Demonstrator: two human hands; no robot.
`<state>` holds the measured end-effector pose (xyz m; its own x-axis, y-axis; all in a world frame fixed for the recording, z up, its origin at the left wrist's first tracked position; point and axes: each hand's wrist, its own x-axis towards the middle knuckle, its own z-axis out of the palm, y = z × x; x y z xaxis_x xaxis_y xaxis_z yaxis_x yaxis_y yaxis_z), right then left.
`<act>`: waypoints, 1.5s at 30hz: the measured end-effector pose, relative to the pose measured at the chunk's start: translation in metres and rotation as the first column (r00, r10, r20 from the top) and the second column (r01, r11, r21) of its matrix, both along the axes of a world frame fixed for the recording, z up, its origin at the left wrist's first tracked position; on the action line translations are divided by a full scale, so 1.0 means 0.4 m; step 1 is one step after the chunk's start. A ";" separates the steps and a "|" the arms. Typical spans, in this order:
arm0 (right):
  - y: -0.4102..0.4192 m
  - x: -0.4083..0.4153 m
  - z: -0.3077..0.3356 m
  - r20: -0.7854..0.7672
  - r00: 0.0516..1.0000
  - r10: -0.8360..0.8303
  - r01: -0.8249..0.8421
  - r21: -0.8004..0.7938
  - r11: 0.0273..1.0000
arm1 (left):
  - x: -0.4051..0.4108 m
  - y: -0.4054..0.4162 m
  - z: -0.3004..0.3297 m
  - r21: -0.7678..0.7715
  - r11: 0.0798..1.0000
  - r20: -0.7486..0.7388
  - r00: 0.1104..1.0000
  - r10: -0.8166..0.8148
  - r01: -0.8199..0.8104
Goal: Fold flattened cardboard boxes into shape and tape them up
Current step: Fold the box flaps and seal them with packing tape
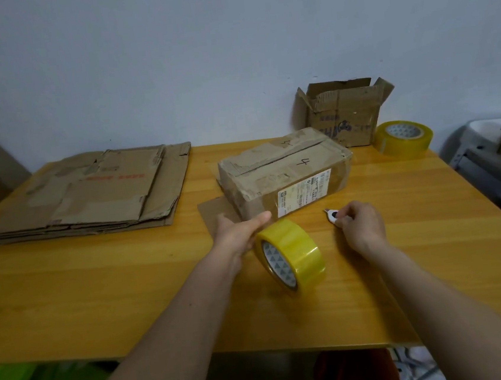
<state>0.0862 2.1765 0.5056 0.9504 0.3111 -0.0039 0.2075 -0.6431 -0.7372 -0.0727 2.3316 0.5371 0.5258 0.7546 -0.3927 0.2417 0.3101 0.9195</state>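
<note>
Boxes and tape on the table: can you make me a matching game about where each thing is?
Things:
1. flat cardboard stack
2. open box
3. tape roll
4. small cutter

Places:
A. in the right hand
B. at the left hand
C. back by the wall
D. left side of the table

Pairs: 1-D, 2-C, 3-B, 4-A

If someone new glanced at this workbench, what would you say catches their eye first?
Most likely the bright yellow tape roll standing on edge at the middle of the wooden table, held by the left hand. Right behind it sits the folded cardboard box marked "4", while the right hand pinches a small cutter. A stack of flattened boxes lies at far left.
</note>
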 end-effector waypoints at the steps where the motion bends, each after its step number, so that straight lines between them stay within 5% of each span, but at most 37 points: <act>1: -0.003 -0.002 0.002 -0.014 1.000 -0.007 0.008 0.033 0.999 | -0.002 -0.002 -0.004 -0.112 0.994 0.068 0.998 -0.002 0.010; 5: -0.022 -0.018 0.014 -0.061 0.998 0.032 -0.025 0.119 0.993 | -0.005 -0.008 -0.013 -0.297 0.952 0.235 0.972 -0.001 0.072; 10: 0.004 -0.068 0.095 0.103 0.925 0.366 -0.379 0.314 0.870 | -0.007 -0.014 -0.012 -0.372 0.925 0.301 0.953 0.035 0.084; 14: 0.070 -0.104 0.161 0.286 0.815 0.503 -0.567 0.220 0.793 | -0.007 -0.012 -0.014 -0.372 0.917 0.336 0.942 -0.015 0.147; 20: 0.126 -0.120 0.206 0.314 0.700 0.642 -0.674 -0.009 0.739 | -0.012 -0.003 -0.026 -0.348 0.913 0.380 0.922 -0.071 0.213; 29: 0.139 -0.130 0.218 0.401 0.513 0.759 -0.700 -0.317 0.640 | -0.005 -0.004 -0.020 -0.328 0.923 0.354 0.932 -0.077 0.201; 45: 0.120 -0.120 0.210 0.408 0.504 0.762 -0.691 -0.338 0.638 | -0.003 -0.014 0.002 -0.307 0.938 0.326 0.944 -0.053 0.159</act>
<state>0.0384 2.2244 0.5895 0.2655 0.9227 0.2794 0.9310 -0.1700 -0.3230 -0.0740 2.3258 0.5379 0.7296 0.5462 -0.4114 0.0110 0.5922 0.8057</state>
